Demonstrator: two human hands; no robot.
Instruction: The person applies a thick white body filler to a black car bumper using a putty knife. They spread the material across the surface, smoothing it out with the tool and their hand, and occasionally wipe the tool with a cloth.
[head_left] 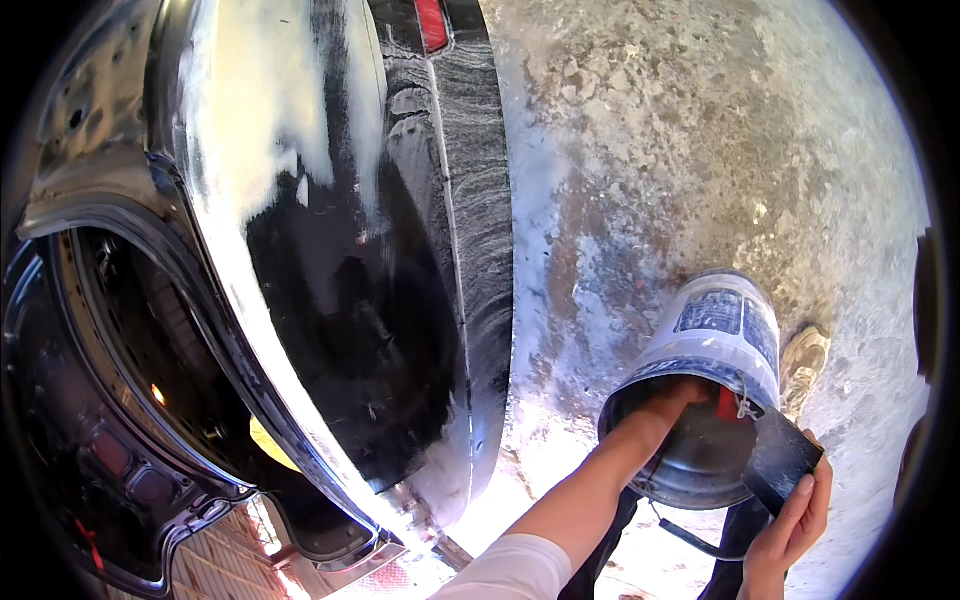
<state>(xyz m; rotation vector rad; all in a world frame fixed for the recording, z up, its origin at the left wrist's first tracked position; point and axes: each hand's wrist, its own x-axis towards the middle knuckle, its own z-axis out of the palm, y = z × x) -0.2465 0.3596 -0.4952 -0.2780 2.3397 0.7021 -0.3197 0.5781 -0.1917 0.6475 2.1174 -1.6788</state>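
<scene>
My left arm reaches down into a whitish, dirt-streaked bucket (722,318), with my left hand (688,389) inside its mouth. The fingers of that hand are hidden. Close beside it in the bucket is a small red thing (729,404), too little of it showing to name. My right hand (795,520) is closed on a black sandpaper sheet (781,458), thumb on the near face. The sheet stands out at the right edge of the bucket's rim. A dark bucket handle (698,541) hangs on the near side.
A black car body panel (350,300) with pale filler or primer patches (262,95) fills the left side. Left of it is an open hatch or trunk (150,330). A red light (432,24) sits at the top. Stained concrete floor (680,130) lies beyond; a shoe (803,368) is beside the bucket.
</scene>
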